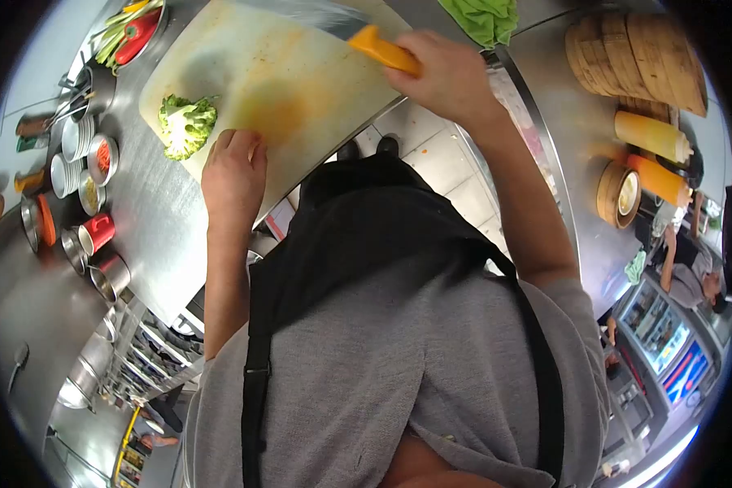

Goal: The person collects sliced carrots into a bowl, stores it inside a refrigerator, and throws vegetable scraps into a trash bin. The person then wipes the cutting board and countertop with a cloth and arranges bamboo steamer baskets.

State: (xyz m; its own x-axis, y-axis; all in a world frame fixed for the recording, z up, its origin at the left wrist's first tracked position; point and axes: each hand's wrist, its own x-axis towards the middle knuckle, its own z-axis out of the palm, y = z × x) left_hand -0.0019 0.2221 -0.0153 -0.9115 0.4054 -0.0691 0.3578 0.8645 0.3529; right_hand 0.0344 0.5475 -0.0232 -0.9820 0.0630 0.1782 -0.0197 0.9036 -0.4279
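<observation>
On the worn, stained cutting board (244, 49) lies a broccoli head (187, 128), its pale cut stem facing up. Just beside it, on the near side, my left hand (234, 172) rests at the board with curled fingers; their undersides are hidden. My right hand (446, 77) grips a knife by its orange handle (382, 52), over the right part of the board. The knife's wide blade (317, 11) is smeared by motion and runs to the top edge of view.
Left of the board stand a bowl of peppers (138, 37), stacked white dishes (67, 175), a bowl of chopped red pieces (102, 159) and a red cup (97, 233). At right are bamboo steamers (638, 61) and squeeze bottles (651, 137). A green cloth (484, 20) lies behind. Other people work nearby.
</observation>
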